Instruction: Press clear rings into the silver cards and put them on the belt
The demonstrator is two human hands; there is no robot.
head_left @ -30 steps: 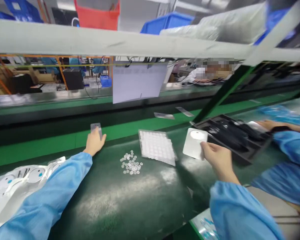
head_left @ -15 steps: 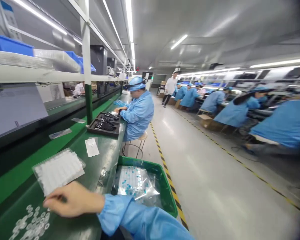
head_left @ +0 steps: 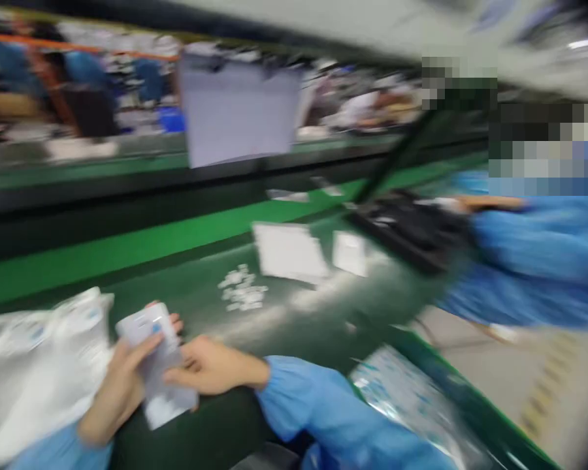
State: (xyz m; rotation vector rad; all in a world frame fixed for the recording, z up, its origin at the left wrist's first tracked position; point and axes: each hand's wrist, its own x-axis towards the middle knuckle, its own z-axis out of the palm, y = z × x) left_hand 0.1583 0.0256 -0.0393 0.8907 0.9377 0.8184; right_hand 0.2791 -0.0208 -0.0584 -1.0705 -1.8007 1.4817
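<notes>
A flat, whitish rectangular packet (head_left: 159, 382) with a small blue spot near its top leans up in front of me. My left hand (head_left: 120, 385) is closed around its left side, thumb across the front and fingertips showing past the far edge. At the packet's right edge, my right hand (head_left: 208, 369) is closed, its thumb lying over the front; blur hides whether a small piece is also in those fingers. Beyond my hands a cluster of small whitish rings (head_left: 244, 288) lies on the green bench (head_left: 191, 294).
White sheeting (head_left: 44, 372) lies at left. A white stack (head_left: 290, 253) and a white card (head_left: 350, 253) rest farther back. A black tray (head_left: 406, 228) stands near a co-worker's blue sleeve (head_left: 543, 241). A green bin (head_left: 490, 405) holding plastic bags is at lower right.
My view has swung left and down to the bench and is blurred. My right hand has left the rings and come to the packet, where my left hand now shows.
</notes>
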